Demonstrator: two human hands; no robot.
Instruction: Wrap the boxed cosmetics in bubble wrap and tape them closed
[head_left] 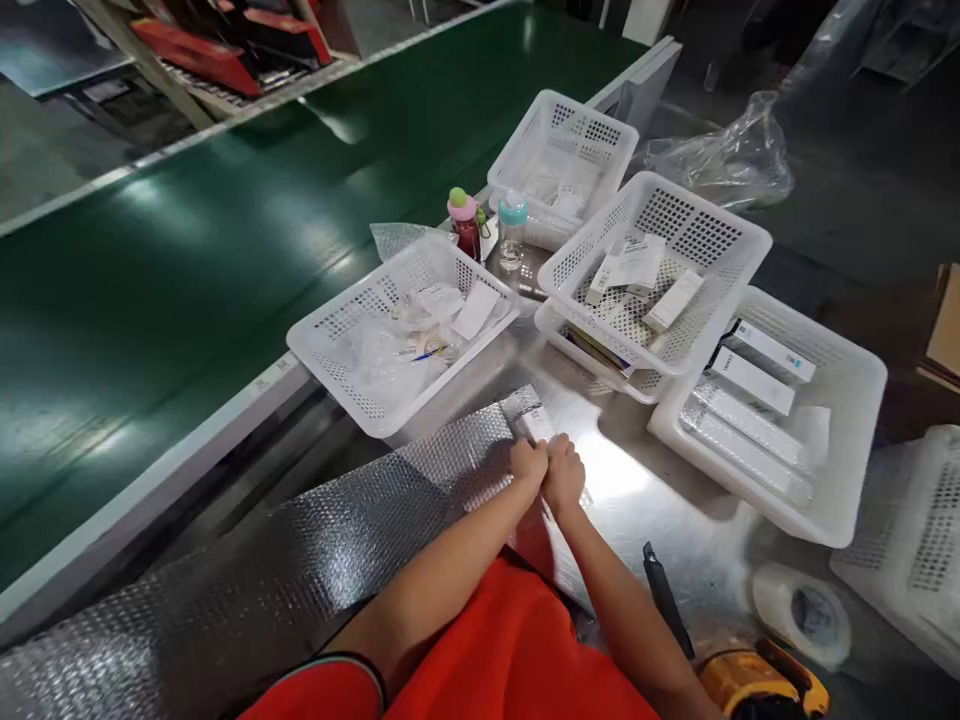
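Note:
My left hand [529, 464] and my right hand [564, 478] are side by side over the metal table, both closed with fingers curled. They grip the near part of a clear bubble wrap sheet [420, 490]; the exact pinch is hidden by my fingers. Just beyond my knuckles a small white box [535, 423] with printing lies on the bubble wrap. The long strip of wrap runs from there down to the lower left, past my left forearm.
White baskets [352, 405] with plastic bags and boxes surround the metal table [480, 400]. Two drink bottles [512, 235] stand at the back. A black utility knife [664, 595], a tape roll [802, 612] and an orange-yellow tape dispenser [739, 680] lie right. A green conveyor [225, 260] runs left.

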